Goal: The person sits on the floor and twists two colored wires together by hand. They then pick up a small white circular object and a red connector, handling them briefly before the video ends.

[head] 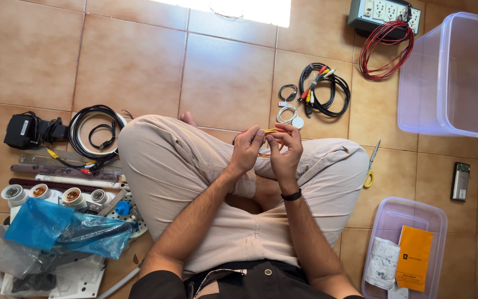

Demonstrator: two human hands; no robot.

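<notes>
Papers in lidless tub — big bin apart

A home floor used as a makeshift electrical workspace, shown by tan ceramic tiles, coiled cables, a power strip, lamp holders, scissors, clear plastic storage boxes, work done seated cross-legged
</notes>
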